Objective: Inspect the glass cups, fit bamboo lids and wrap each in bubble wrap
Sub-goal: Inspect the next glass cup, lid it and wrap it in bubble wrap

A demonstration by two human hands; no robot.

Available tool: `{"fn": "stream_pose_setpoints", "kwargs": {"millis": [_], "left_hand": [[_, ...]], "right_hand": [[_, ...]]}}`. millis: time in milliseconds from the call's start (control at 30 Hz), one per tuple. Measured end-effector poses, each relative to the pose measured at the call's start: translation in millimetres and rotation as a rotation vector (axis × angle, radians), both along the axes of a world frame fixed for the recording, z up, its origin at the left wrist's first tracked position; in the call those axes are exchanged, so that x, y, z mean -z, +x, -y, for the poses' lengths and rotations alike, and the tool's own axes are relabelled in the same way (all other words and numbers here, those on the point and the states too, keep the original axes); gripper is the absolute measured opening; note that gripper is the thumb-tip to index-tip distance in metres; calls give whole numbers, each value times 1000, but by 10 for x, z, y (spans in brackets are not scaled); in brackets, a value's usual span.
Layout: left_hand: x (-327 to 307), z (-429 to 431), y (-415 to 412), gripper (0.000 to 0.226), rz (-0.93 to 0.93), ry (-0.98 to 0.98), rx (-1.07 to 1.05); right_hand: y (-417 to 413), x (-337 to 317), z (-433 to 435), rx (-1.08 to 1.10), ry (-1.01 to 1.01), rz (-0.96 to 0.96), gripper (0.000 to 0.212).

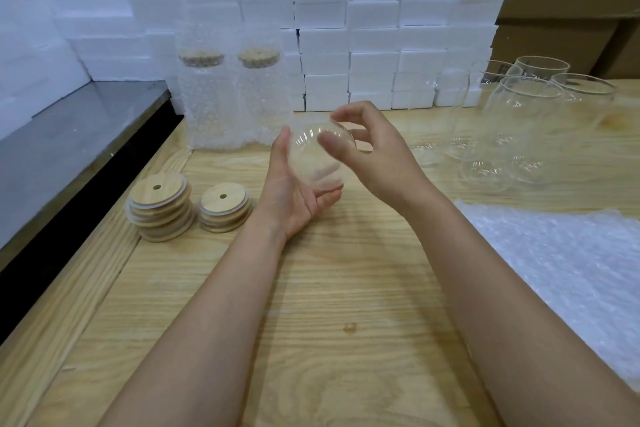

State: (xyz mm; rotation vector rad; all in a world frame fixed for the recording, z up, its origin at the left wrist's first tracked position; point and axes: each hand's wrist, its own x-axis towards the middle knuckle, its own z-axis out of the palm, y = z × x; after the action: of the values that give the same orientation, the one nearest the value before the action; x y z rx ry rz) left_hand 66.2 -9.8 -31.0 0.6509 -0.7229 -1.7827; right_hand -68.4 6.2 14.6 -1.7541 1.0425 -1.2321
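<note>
A clear glass cup [313, 163] is held above the middle of the wooden table, lying on its side with its base toward me. My left hand [294, 198] cradles it from below with thumb and fingers curled round it. My right hand [374, 152] grips its far end from the right, fingers over the rim. Two stacks of bamboo lids [161, 206] [224, 206] sit at the left. Two lidded cups wrapped in bubble wrap [204, 97] [261, 94] stand at the back. Several bare glass cups [519, 128] stand at the right.
A sheet of bubble wrap [561, 260] lies on the table [329, 288] at the right front. White foam blocks [374, 28] are stacked along the back, cardboard boxes [581, 10] at the back right. A grey metal surface [69, 139] runs along the left.
</note>
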Motion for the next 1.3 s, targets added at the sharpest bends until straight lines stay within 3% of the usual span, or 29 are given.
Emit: {"fn": "stream_pose_setpoints", "kwargs": {"millis": [133, 167, 267, 433, 500, 600, 767, 900, 1133, 1300], "left_hand": [[35, 26, -68, 108, 169, -119, -142], [41, 23, -77, 104, 192, -156, -146], [15, 21, -76, 48, 301, -266, -188], [170, 137, -30, 72, 375, -195, -327], [170, 130, 2, 79, 310, -146, -273], [108, 56, -6, 60, 113, -146, -200], [95, -16, -95, 48, -62, -161, -148], [117, -21, -173, 54, -18, -192, -184], [148, -10, -168, 48, 93, -224, -277], [142, -16, -169, 48, 141, -245, -307]], "right_hand": [[155, 52, 6, 221, 49, -49, 50], [182, 79, 4, 232, 77, -64, 54], [235, 158, -3, 269, 127, -12, 56], [382, 332, -80, 345, 107, 214, 49], [432, 382, -121, 343, 111, 308, 47], [457, 435, -166, 335, 144, 453, 41], [389, 533, -181, 350, 319, 641, 7], [338, 576, -150, 372, 406, 703, 25], [358, 620, -155, 383, 365, 685, 25], [438, 586, -239, 443, 169, 492, 71]]}}
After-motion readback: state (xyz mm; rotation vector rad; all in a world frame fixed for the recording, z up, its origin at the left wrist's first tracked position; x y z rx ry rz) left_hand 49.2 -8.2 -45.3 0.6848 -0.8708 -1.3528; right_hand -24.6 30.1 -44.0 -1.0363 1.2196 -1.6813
